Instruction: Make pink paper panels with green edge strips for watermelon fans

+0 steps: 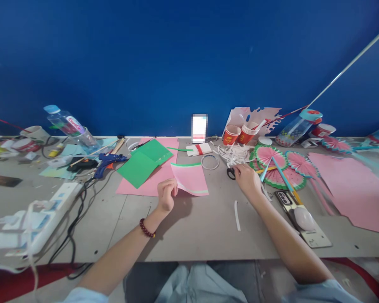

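My left hand [167, 194] is closed on the left edge of a pink sheet of paper [192, 179]. This sheet has a green strip along its far edge and a pale strip along its near edge, and it curls up from the table. My right hand [248, 181] has its fingers closed at a pair of scissors [230, 173]; only a black handle loop shows, and the hand hides the rest. A short white strip [237, 215] lies on the table between my forearms. Green paper [145, 162] rests on a larger pink sheet [135, 187] to the left.
Pleated watermelon-like paper fans [271, 158], a phone [284, 198] and pink sheets [360, 189] lie right. Behind are red paper cups [231, 134] and tangled white string [233, 155]. A blue glue gun [109, 162], plastic bottle [71, 124] and power strip [55, 214] occupy the left.
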`<state>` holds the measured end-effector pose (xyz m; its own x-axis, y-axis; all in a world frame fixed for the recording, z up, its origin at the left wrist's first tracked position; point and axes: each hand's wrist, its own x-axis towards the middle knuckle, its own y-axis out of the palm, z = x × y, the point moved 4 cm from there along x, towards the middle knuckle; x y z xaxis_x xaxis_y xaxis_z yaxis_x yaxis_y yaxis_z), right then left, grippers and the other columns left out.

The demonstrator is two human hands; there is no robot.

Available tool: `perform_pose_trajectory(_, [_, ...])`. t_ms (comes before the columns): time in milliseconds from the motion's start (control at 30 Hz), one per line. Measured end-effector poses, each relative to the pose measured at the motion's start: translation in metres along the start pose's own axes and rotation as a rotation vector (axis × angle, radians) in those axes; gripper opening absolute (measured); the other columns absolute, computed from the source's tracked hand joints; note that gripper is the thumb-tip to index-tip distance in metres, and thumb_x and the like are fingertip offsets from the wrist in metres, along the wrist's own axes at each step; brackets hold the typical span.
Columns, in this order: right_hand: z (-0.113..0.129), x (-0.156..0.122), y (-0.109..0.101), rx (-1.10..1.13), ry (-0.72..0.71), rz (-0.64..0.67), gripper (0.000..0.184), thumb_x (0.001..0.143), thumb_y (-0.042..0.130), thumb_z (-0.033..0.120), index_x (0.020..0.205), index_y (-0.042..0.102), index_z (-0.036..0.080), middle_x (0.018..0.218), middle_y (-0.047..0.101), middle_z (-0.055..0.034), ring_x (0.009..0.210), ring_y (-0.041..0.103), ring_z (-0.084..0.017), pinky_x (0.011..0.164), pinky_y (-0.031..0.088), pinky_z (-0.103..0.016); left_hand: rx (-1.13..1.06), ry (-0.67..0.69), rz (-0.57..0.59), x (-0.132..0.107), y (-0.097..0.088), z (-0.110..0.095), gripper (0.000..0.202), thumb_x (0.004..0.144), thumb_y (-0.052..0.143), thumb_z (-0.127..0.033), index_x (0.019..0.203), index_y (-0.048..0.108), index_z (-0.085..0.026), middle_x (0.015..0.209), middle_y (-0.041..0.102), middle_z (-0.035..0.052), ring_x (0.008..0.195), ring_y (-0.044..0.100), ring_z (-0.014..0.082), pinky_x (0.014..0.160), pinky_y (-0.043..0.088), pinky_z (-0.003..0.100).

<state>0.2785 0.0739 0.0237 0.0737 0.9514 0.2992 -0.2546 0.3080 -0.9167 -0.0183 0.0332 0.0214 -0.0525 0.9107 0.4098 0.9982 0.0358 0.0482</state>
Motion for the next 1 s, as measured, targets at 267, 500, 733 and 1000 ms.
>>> perform_pose_trajectory(267, [0.033,-0.006,-0.031,-0.254,-0.088,-0.045,0.034,0.082,0.043,0.009,0.108,0.063,0.015,0.105,0.065,-0.0129,0.095,0.057,-0.026,0.081,0.039,-0.033,0.063,0.169,-0.048,0.007,-0.011,-0.013,0.041,0.082,0.043,-0.025,0.043,0.032,-0.02,0.043,0.033,-0.0013,0.044,0.034,0.0118,0.046,0.022,0.029])
perform_pose_trajectory(500, [0.038,0.008,-0.013,-0.152,-0.082,0.183,0.028,0.085,0.041,0.012,0.08,0.069,0.018,0.091,0.068,-0.0122,0.081,0.062,-0.022,0.066,0.039,-0.029,0.106,0.146,-0.006,0.011,-0.009,-0.019,0.041,0.083,0.041,-0.027,0.043,0.041,-0.02,0.045,0.042,0.001,0.047,0.04,0.0129,0.047,0.027,0.029])
perform_pose_trajectory(733, [0.046,0.021,-0.006,-0.182,-0.066,0.203,0.028,0.087,0.044,0.021,0.092,0.071,0.015,0.094,0.069,-0.0174,0.091,0.063,-0.029,0.076,0.041,-0.035,0.111,0.152,0.007,0.012,-0.01,-0.019,0.039,0.084,0.041,-0.024,0.045,0.046,-0.019,0.047,0.047,0.0006,0.049,0.044,0.0127,0.05,0.031,0.028])
perform_pose_trajectory(1000, [0.047,0.024,0.014,-0.061,-0.235,0.243,0.021,0.084,0.056,0.02,0.098,0.07,0.02,0.109,0.066,-0.0083,0.102,0.055,-0.025,0.087,0.039,-0.033,0.271,0.153,0.108,0.009,-0.002,-0.024,0.038,0.086,0.043,-0.025,0.049,0.048,-0.019,0.052,0.05,0.001,0.053,0.048,0.0132,0.052,0.036,0.027])
